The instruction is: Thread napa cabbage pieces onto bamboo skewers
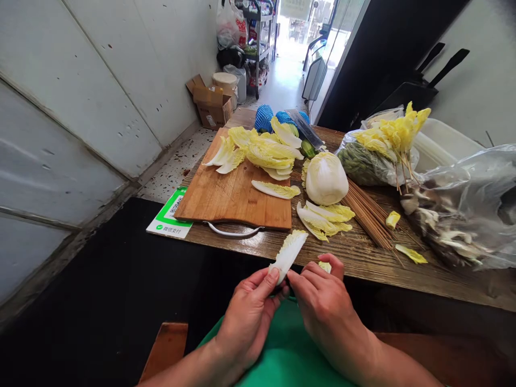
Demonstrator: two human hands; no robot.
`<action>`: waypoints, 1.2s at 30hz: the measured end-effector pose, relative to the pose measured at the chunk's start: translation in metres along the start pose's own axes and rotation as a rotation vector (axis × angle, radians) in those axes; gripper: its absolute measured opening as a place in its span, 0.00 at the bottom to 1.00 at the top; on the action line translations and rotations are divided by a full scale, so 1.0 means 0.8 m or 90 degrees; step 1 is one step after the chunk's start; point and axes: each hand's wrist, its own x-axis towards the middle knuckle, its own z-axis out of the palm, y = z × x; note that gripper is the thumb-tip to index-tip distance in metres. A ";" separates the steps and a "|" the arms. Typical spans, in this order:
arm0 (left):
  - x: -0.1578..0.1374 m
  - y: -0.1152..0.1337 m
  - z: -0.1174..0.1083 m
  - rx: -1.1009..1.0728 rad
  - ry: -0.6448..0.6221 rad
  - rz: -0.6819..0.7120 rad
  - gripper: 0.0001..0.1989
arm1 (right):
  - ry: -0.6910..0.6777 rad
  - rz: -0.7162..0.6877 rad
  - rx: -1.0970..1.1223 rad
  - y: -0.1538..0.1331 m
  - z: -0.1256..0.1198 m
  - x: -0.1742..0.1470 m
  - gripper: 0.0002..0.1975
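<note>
"What have your hands got?"

"My left hand (pixel 250 309) pinches a cabbage leaf (pixel 289 253) near its lower end, thumb on top. My right hand (pixel 322 295) is curled, its fingertips just beside that same end."

"Is the right one gripping anything?"

"I cannot tell; its own fingers hide that. A bit of yellow leaf (pixel 324 266) peeks out behind its knuckles."

"Which way does the long leaf lie?"

"It's straight ahead of me, at the near edge of the surface (pixel 355 260). Its long axis slants from my left thumb away and to the right, the frilly tip toward the loose leaves (pixel 322 217). My left is on it, so that hand is nearer; my right sits close by on the right."

"And beyond?"

"The wooden board (pixel 237 196) ahead to the left, the whole cabbage (pixel 327 180) to the right, thin sticks (pixel 368 215) beside it."
</note>
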 end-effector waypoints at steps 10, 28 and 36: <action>-0.002 0.002 0.003 0.020 0.007 0.006 0.08 | 0.003 0.013 0.007 0.001 0.005 0.002 0.14; 0.002 0.019 0.006 0.005 0.061 0.089 0.08 | -0.404 0.411 0.729 0.030 -0.032 -0.052 0.26; 0.004 0.018 0.009 0.037 0.058 0.048 0.08 | -0.274 0.391 0.605 0.014 -0.031 -0.058 0.26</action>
